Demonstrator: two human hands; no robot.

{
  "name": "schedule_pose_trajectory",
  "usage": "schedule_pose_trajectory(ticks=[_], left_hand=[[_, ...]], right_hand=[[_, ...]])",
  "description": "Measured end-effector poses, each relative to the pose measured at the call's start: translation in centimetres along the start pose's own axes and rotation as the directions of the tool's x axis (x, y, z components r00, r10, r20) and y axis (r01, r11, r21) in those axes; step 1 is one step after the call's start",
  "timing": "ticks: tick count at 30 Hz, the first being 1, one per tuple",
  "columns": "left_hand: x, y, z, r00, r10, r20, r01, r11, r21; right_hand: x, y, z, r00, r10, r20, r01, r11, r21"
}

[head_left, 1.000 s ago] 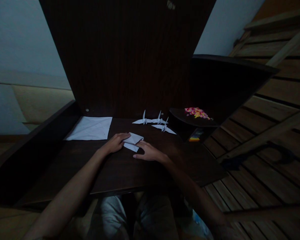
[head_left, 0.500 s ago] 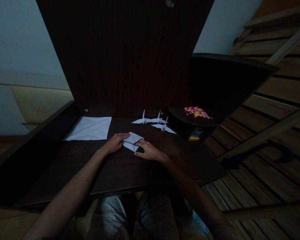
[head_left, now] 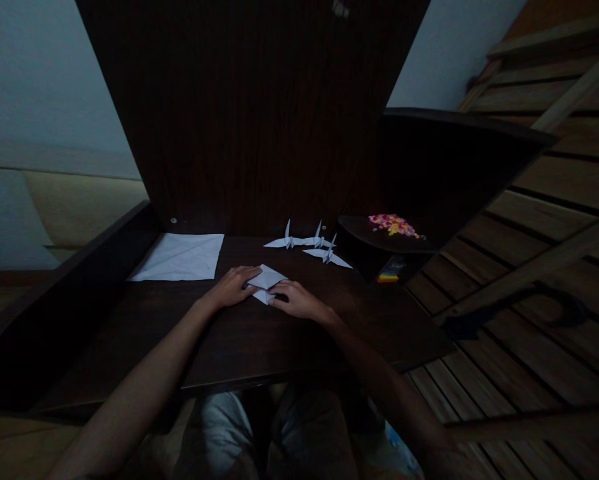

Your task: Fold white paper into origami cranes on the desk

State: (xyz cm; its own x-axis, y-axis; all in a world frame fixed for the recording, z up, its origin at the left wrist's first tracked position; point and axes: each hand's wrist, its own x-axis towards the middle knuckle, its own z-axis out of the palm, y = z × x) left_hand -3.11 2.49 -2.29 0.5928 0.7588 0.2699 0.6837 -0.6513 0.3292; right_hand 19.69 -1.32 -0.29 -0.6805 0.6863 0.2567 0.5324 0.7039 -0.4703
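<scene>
A folded white sheet of paper (head_left: 268,276) lies on the dark desk between my hands, with a raised flap and a lower point toward me. My left hand (head_left: 235,285) grips its left edge, fingers on top and thumb along the lower fold. From the right, my right hand (head_left: 295,299) holds the other side, its fingers partly under the upper flap and its thumb by the lower point. Just behind stand three white paper cranes: one on the left (head_left: 288,241), one in the middle (head_left: 318,241) and one nearer me (head_left: 328,255).
Flat white paper (head_left: 182,257) with crease lines rests at the desk's left back. To the right, a small corner shelf (head_left: 359,229) carries a heap of pink and yellow bits (head_left: 393,225). A low side panel (head_left: 69,300) bounds the left; a tall dark board (head_left: 259,120) rises behind.
My left thumb has come down onto the lower part of the folded paper. My right thumb has moved slightly in, and the upper flap sits a little differently.
</scene>
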Motion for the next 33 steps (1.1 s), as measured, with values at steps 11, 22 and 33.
schedule_pose_trajectory(ticks=[11,22,33], left_hand=[[0.0,-0.3,0.4,1.000,-0.002,-0.020,0.002,1.000,-0.022],[0.0,0.0,0.2,1.000,-0.025,-0.007,0.025,1.000,-0.012],[0.1,0.2,0.1,1.000,-0.005,0.012,0.004,0.998,0.058]], right_hand=[[-0.1,-0.3,1.1,0.980,0.052,-0.191,-0.056,0.998,-0.020],[-0.4,-0.3,1.1,0.921,0.051,-0.385,-0.039,0.999,0.038],[-1.1,0.6,1.6,0.947,-0.104,-0.305,0.066,0.989,-0.133]])
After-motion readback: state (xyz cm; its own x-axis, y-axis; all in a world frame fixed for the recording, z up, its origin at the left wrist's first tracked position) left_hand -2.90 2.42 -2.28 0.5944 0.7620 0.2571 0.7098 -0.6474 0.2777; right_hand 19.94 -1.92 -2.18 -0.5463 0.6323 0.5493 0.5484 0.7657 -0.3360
